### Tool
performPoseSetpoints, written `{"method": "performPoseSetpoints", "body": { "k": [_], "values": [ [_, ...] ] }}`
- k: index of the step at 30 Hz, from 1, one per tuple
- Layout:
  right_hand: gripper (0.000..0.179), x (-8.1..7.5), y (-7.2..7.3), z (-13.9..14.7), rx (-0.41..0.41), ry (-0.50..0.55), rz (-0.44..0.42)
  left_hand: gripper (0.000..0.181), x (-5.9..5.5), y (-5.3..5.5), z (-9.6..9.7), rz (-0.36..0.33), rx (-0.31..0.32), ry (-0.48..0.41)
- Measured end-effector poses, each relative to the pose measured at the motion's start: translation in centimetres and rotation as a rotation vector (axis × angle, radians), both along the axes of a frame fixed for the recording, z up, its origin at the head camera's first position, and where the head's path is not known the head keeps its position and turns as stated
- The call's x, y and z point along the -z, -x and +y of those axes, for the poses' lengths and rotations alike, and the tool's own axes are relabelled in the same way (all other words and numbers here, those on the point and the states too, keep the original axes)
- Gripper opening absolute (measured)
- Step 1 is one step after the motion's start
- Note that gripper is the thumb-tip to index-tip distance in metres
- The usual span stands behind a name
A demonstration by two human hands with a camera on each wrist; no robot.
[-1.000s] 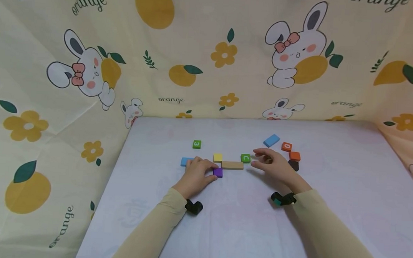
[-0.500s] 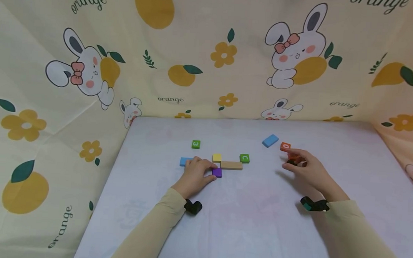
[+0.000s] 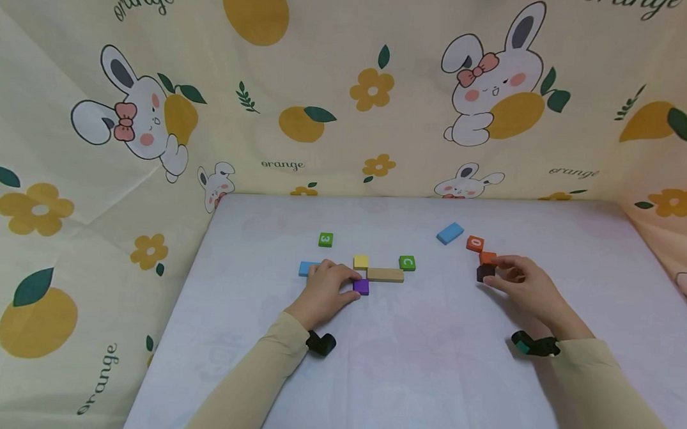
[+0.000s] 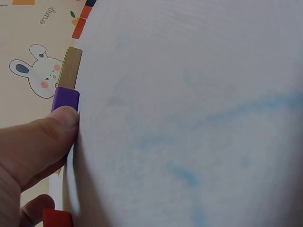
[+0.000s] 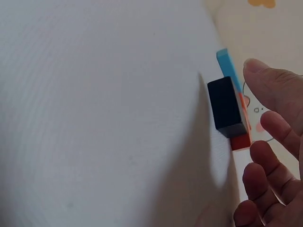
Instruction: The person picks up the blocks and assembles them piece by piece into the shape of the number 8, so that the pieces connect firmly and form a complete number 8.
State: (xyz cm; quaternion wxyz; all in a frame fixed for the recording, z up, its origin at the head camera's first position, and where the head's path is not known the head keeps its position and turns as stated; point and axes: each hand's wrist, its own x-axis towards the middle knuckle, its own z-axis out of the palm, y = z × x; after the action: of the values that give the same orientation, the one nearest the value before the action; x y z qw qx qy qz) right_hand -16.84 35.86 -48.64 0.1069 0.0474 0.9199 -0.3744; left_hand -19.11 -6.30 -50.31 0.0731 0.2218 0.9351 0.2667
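Note:
My left hand [image 3: 325, 294] pinches a small purple block [image 3: 361, 287] between thumb and index finger; in the left wrist view the thumb lies on the purple block's end. Above it sits a yellow block [image 3: 361, 262], and a long tan block [image 3: 385, 275] lies to the right. A red block [image 4: 57, 218] shows by the curled lower fingers in the left wrist view. My right hand [image 3: 525, 283] hovers with loosely bent, parted fingers beside a black block [image 3: 485, 274], the thumb tip at its right edge. An orange block [image 3: 487, 258] is behind the black one.
A green block with a 3 [image 3: 326, 240] and a green block with a C [image 3: 407, 263] lie on the white table [image 3: 406, 371]. A blue block [image 3: 450, 233] and an orange block with a 0 [image 3: 475, 244] lie at the back right. Another blue block [image 3: 308, 268] is partly covered by the left hand.
My right hand has moved right, from beside the green C block to the black and orange blocks. The left hand has stayed at the purple block.

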Motion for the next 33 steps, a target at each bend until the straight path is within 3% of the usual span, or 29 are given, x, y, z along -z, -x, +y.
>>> {"method": "performPoseSetpoints", "body": {
  "k": [17,33],
  "values": [
    [0.07,1.2,0.0,0.5,0.015,0.03,0.002,0.033,-0.3,-0.1,0.0,-0.003,-0.003,0.013],
    [0.071,0.9,0.0,0.0,-0.02,-0.007,-0.029,0.033,-0.5,-0.1,0.1,-0.013,-0.014,0.019]
  ]
}}
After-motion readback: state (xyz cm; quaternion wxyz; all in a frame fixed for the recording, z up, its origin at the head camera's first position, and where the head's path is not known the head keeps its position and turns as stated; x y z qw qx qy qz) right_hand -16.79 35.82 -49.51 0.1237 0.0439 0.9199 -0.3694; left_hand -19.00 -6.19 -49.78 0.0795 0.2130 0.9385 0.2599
